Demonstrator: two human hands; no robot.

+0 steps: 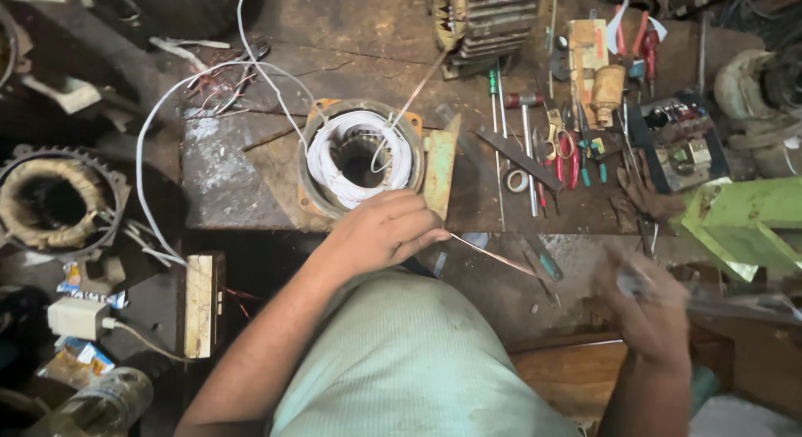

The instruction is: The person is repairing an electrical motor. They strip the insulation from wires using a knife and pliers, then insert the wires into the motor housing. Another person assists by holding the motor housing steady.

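A motor stator (361, 156) with white winding wire around its core sits on the worn workbench (251, 165). My left hand (384, 231) rests just in front of it and pinches one end of a thin, narrow strip (493, 253) that runs to the right. My right hand (650, 299) is lower right, blurred, closed around a small pale object I cannot identify. A white wire (159, 119) loops from the stator out to the left.
A second stator with tan windings (52, 201) lies at left. A finned motor body (489, 19) stands at the back. Screwdrivers, red-handled pliers (568, 153) and other tools crowd the right. A green metal piece (743, 224) is at far right, a white adapter (77, 317) lower left.
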